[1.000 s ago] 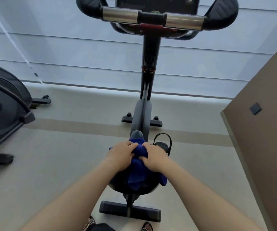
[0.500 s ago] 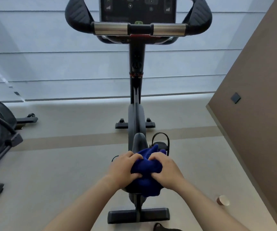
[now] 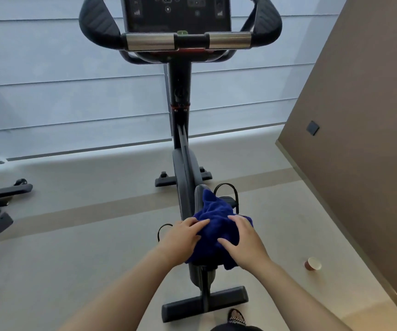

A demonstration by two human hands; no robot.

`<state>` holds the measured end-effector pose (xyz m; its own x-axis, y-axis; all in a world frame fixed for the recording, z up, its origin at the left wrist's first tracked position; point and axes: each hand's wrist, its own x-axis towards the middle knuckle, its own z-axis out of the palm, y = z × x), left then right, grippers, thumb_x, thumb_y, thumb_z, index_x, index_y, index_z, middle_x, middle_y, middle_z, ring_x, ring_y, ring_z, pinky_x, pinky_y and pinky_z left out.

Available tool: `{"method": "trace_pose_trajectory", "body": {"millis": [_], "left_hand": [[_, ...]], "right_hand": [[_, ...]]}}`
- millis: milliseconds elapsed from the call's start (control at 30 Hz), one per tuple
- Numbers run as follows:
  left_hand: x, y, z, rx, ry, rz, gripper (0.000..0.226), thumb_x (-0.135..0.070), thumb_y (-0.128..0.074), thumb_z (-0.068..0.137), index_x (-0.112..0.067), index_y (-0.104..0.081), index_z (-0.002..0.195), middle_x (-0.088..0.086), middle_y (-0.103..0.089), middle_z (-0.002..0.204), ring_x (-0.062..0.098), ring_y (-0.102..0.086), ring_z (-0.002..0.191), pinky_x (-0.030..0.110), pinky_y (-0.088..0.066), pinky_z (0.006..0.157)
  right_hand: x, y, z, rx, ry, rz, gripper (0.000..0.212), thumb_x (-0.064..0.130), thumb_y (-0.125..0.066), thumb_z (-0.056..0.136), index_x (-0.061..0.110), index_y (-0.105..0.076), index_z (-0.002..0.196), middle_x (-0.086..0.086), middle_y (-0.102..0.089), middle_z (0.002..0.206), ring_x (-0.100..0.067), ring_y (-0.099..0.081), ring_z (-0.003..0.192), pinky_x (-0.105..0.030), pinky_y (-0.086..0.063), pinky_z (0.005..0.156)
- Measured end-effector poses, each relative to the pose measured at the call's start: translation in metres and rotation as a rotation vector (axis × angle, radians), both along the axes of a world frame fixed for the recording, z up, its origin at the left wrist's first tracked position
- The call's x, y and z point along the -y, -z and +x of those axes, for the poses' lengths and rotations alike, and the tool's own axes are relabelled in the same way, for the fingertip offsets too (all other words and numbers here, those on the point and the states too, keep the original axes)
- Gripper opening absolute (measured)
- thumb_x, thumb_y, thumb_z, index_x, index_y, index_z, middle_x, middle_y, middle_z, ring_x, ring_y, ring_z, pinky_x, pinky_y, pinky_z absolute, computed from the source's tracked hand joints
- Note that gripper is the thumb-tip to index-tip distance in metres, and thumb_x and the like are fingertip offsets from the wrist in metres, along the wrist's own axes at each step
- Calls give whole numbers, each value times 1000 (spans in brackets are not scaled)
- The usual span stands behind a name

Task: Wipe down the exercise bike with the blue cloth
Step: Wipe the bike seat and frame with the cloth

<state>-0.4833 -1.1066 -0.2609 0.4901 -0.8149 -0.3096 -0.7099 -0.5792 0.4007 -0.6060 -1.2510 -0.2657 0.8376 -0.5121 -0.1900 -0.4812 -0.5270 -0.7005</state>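
hands lie flatter than half a second ago: the left hand (image 3: 183, 237) and right hand (image 3: 245, 240) press on the blue cloth (image 3: 216, 216) with fingers spread and nearly straight, no longer bunching it. the cloth drapes the saddle (image 3: 198, 191) of the exercise bike (image 3: 180, 130), now reaching further toward its nose, one corner hanging on the right.
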Motion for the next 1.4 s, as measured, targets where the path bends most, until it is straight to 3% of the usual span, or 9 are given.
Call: {"method": "trace_pose_trajectory", "body": {"millis": [133,300,433,567,667,767,900,1167,1400], "left_hand": [[-6,-3,-1,-4,-15,-42,46,-28,-38,97,-36,-26,141,2,-41,134,19,-42,120,30,-37,101],[-21,-9,0,58,6,-117,31,-22,-43,95,-34,-41,124,0,-49,120,19,-50,103,29,-48,86],[-31,-9,5,128,-8,-155,24,-21,-44,93,-32,-48,114,-3,-49,115,17,-48,99,25,-44,75],[-26,-13,7,86,17,-212,35,-19,-46,86,-32,-48,119,-3,-41,130,19,-40,117,29,-42,91],[-7,-9,1,22,118,-216,49,-27,-43,92,-31,-33,139,-3,-27,150,20,-21,138,36,-24,114],[1,5,-4,12,142,-96,56,-38,-39,96,-32,-15,147,-5,-17,155,20,-13,143,38,-20,116],[-8,15,-7,27,103,-124,59,-38,-43,95,-32,-15,146,-6,-23,152,19,-27,135,35,-29,111],[-61,24,-6,16,16,-132,67,-25,-55,90,-26,-17,144,-4,-20,150,20,-32,133,30,-33,107],[-55,26,-10,88,66,-61,81,-22,-56,90,-30,0,147,-3,-4,157,21,-9,144,34,-32,111]], "right_hand": [[-10,6,-6,27,41,-78,50,21,-69,81,24,-47,126,7,-46,132,-12,-44,122,-27,-39,102],[-11,-5,-14,54,15,-141,27,9,-65,79,24,-56,100,7,-55,104,-11,-51,95,-20,-45,87],[-19,-1,-25,138,-13,-172,29,18,-66,79,25,-57,105,10,-49,111,-9,-47,107,-11,-34,88],[-18,-6,-17,144,61,-134,43,28,-53,91,23,-45,132,5,-35,141,-12,-31,132,-23,-26,106],[-15,1,-8,-134,-66,-103,64,32,-48,94,23,-15,147,4,-7,157,-19,-5,144,-36,-14,115],[-21,13,-4,-305,-162,-172,72,32,-44,95,23,4,148,-1,7,158,-22,12,144,-43,-6,117],[-30,18,-3,-277,-132,-224,69,28,-43,96,23,2,148,-1,7,158,-23,13,144,-45,-5,117],[-79,25,11,-192,-260,-276,73,27,-49,93,25,-2,148,2,8,158,-20,12,144,-41,3,116],[-72,30,5,-146,-272,-270,76,18,-54,91,30,-5,148,7,2,158,-15,7,145,-36,0,116]]}}
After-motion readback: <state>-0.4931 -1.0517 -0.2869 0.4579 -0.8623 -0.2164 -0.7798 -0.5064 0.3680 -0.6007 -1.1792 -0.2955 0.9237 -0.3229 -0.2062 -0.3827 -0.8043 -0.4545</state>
